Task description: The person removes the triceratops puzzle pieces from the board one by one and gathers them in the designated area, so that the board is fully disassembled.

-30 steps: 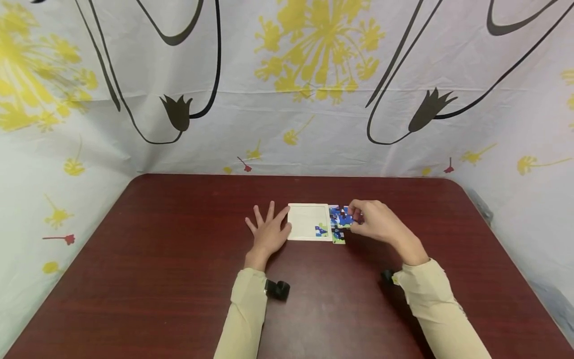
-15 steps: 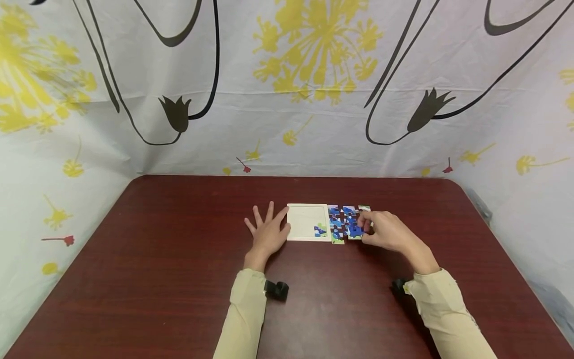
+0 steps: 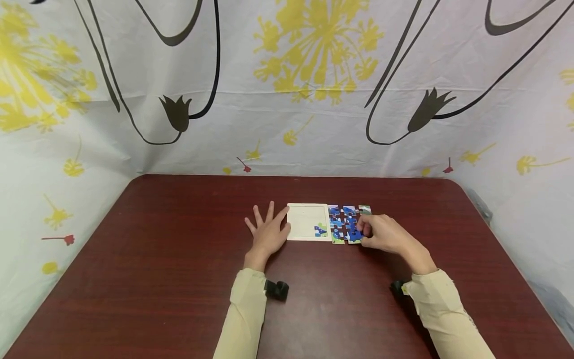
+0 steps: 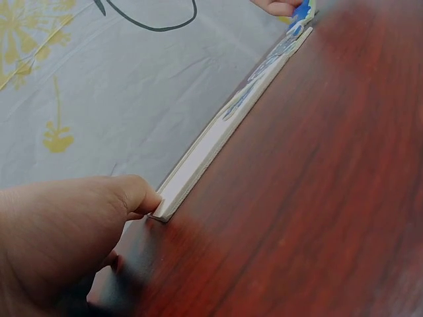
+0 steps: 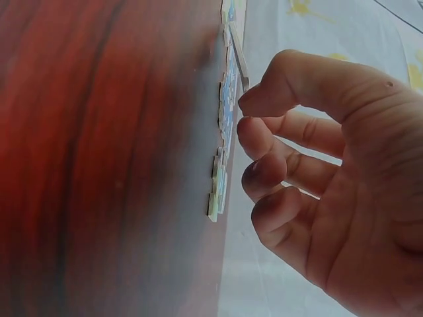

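Observation:
A pale square puzzle tray [image 3: 302,219] lies flat, a blue and green piece [image 3: 320,230] in its lower right corner. My left hand [image 3: 266,239] is spread, its thumb and index finger touching the tray's left edge. Right of the tray lie several blue jigsaw pieces [image 3: 334,222] on the table. My right hand [image 3: 389,235] is over their right side and pinches a jigsaw piece [image 5: 239,58] between thumb and index finger; it looks tilted up in the right wrist view. The other fingers curl beneath. In the head view, this hand partly covers the pieces under it.
The dark red-brown table [image 3: 188,279] stretches around the tray. Behind it hangs a white curtain [image 3: 233,124] with yellow and grey flower prints. Black wrist cameras [image 3: 277,290] sit at both cuffs.
My right hand has moved right and slightly toward me. A blue piece by it has slid nearer, and pieces at the right have come into sight. The left hand stays put.

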`<state>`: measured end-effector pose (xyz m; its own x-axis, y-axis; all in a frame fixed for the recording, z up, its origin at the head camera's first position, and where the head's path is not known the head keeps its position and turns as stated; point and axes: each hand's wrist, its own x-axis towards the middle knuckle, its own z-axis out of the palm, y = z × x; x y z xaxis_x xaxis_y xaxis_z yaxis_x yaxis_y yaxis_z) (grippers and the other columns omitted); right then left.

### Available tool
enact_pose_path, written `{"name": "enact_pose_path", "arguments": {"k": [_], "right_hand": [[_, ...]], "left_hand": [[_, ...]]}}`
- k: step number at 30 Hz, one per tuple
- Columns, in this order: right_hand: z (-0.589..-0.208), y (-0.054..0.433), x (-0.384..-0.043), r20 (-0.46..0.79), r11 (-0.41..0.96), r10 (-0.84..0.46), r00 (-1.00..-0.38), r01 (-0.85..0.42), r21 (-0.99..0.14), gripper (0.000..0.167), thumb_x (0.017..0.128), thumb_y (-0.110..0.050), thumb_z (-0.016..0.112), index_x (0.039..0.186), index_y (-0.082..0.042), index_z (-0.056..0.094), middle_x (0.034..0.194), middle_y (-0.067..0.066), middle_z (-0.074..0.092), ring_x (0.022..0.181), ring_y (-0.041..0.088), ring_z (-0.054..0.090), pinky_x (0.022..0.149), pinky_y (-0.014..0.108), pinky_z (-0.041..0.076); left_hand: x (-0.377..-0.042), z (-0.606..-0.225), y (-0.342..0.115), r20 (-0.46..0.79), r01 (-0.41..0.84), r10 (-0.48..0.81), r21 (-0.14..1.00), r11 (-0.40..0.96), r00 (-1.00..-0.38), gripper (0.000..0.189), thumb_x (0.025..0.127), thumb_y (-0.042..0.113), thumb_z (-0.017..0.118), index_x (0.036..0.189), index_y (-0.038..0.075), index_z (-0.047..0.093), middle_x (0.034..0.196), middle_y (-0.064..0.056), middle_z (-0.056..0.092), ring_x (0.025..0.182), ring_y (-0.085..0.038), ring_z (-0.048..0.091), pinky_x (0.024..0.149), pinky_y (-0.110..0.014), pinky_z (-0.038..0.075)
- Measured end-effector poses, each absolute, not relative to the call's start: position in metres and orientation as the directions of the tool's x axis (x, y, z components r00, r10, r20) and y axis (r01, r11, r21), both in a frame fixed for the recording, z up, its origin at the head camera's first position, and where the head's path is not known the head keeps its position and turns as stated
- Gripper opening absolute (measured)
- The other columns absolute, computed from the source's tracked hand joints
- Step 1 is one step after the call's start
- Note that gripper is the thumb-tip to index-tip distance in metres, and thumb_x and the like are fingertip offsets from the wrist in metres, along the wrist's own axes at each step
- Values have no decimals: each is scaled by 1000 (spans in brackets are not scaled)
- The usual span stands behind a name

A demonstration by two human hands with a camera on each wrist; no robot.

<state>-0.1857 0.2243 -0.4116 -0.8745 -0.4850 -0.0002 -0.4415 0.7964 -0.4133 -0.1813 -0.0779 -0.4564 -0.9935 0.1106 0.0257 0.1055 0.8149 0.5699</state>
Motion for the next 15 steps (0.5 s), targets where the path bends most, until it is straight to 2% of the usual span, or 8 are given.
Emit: {"name": "enact_pose_path", "arguments": {"k": [15], "right_hand": [[-414,225,-188,-57,819,-477,-877,-420,-392,18,72,-7,72,84,-8,58,68,-2,50,60,12,44,57,31,38]], "left_hand": [[-182,-458,-78,41,112,108,577,809,-993,49,95,34,45,144,28,39,154,-9,13,136,-43,-12,98,-65,-13]]}}
